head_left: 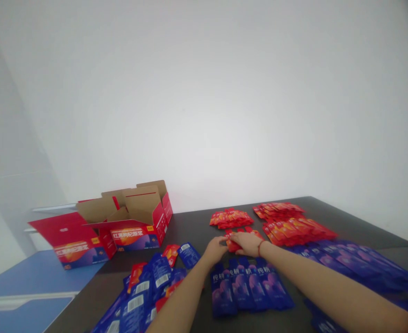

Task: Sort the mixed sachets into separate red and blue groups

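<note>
My left hand (215, 250) is at the left edge of a small group of red pouches (235, 246), its fingers and thumb closing on that edge. Over the same pouches lies my right hand (248, 243), fingers bent across their top and the thumb lower down, gripping them. A red cord circles the right wrist. Just nearer to me is an overlapping row of blue-purple pouches (249, 286), printed side up. Beyond my hands sits a fanned stack of red pouches (231, 217). The undersides of both hands are hidden.
Left of my arms is a loose heap of mixed blue and red pouches (141, 296). Open red cartons (134, 236) stand behind it, beside a blue surface (27, 277). Rightward are red pouch stacks (290, 226) and blue pouches (356, 263) on the dark table (190, 226).
</note>
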Motion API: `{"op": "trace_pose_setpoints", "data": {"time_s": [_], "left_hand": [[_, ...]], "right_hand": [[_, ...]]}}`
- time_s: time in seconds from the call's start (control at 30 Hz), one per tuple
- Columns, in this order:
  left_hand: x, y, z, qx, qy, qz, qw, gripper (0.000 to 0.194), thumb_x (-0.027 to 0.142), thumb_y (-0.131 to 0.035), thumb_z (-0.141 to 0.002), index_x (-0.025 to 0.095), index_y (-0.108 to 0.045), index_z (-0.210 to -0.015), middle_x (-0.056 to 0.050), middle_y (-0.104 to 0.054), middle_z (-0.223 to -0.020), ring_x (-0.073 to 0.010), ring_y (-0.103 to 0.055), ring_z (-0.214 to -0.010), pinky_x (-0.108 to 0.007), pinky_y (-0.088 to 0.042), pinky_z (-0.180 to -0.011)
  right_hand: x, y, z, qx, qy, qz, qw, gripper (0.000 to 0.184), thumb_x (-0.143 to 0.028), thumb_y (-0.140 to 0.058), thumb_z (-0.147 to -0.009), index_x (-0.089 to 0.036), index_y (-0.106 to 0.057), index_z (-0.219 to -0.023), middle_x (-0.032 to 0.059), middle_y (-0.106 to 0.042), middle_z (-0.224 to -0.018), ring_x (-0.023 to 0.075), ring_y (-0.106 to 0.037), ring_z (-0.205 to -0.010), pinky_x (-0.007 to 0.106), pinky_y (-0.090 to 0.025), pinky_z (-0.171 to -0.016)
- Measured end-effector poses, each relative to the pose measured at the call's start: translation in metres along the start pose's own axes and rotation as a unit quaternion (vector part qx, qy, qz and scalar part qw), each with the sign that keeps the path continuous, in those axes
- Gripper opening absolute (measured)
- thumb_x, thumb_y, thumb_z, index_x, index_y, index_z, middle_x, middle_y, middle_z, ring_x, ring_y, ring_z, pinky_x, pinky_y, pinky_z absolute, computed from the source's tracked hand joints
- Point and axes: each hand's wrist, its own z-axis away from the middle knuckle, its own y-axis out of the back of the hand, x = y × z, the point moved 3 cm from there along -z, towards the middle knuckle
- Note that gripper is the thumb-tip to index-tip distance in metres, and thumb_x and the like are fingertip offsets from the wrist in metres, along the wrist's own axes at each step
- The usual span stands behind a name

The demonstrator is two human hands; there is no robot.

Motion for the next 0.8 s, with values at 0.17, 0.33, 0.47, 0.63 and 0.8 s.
{"op": "trace_pose_setpoints", "data": {"time_s": [0.17, 0.33, 0.47, 0.63, 0.8], "left_hand": [[0.005, -0.006, -0.003, -0.021, -0.059, -0.078, 0.995, 0.049, 0.018, -0.069, -0.065, 0.018, -0.062, -0.114, -0.008, -0.058, -0.123, -0.0233, -0.054, -0.109, -0.030, -0.040, -0.096], [0.014, -0.015, -0.007, -0.041, -0.099, -0.145, 0.984, 0.057, 0.024, -0.069, -0.066, 0.018, -0.058, -0.121, -0.010, -0.046, -0.137, -0.0260, -0.044, -0.123, -0.033, -0.029, -0.106], [0.017, -0.020, -0.011, -0.067, -0.121, -0.184, 0.973, 0.054, 0.021, -0.068, -0.066, 0.022, -0.060, -0.119, -0.007, -0.045, -0.139, -0.0255, -0.042, -0.126, -0.033, -0.030, -0.107], [0.017, -0.019, -0.013, -0.078, -0.128, -0.221, 0.964, 0.045, 0.024, -0.069, -0.067, 0.024, -0.065, -0.111, -0.005, -0.057, -0.127, -0.0261, -0.049, -0.119, -0.035, -0.033, -0.104], [0.023, -0.022, -0.011, -0.050, -0.129, -0.239, 0.961, 0.042, 0.026, -0.069, -0.067, 0.026, -0.066, -0.109, -0.005, -0.059, -0.123, -0.0277, -0.051, -0.115, -0.037, -0.035, -0.100]], "right_hand": [[0.016, 0.004, 0.000, 0.016, -0.041, 0.017, 0.999, 0.031, -0.022, -0.047, -0.086, -0.015, -0.062, -0.112, 0.0136, -0.063, -0.113, 0.0246, -0.058, -0.105, 0.033, -0.041, -0.090], [0.025, -0.007, -0.003, 0.020, -0.135, 0.043, 0.990, 0.026, -0.010, -0.046, -0.084, -0.005, -0.066, -0.098, 0.0240, -0.063, -0.106, 0.0297, -0.057, -0.103, 0.040, -0.039, -0.091], [0.026, -0.014, -0.001, 0.016, -0.166, 0.049, 0.985, 0.021, -0.018, -0.050, -0.088, -0.010, -0.063, -0.102, 0.0149, -0.064, -0.106, 0.0236, -0.058, -0.101, 0.041, -0.041, -0.091], [0.025, -0.012, 0.000, 0.020, -0.184, 0.045, 0.982, 0.023, -0.032, -0.051, -0.091, -0.014, -0.061, -0.103, 0.0080, -0.062, -0.109, 0.0200, -0.057, -0.101, 0.042, -0.042, -0.091], [0.021, -0.014, 0.000, 0.030, -0.190, 0.042, 0.980, 0.021, -0.028, -0.051, -0.090, -0.014, -0.062, -0.101, 0.0097, -0.063, -0.107, 0.0207, -0.058, -0.100, 0.042, -0.043, -0.090]]}}
